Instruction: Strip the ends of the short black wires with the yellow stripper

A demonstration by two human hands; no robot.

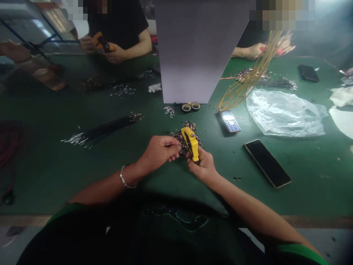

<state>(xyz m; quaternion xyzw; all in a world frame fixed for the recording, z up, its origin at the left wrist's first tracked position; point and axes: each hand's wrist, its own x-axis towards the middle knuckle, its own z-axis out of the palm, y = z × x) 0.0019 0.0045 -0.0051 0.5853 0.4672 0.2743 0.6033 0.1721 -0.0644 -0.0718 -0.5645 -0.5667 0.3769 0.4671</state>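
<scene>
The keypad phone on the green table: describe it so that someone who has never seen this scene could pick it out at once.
Start at the tall grey panel standing mid-table on the green table. Just right of its lower corner, where the bundle of yellow wires ends, lies the keypad phone. Unlike the larger black smartphone nearer the person, its small screen is lit and rows of keys show.

Crimp tool (191,144) over terminal pile (180,138), table (82,173) centre. Wire bundle (102,129) to L. Keypad phone (230,120), smartphone (267,162) to R; plastic bag (284,114) behind smartphone. Tape rolls (191,106) behind pile.
</scene>
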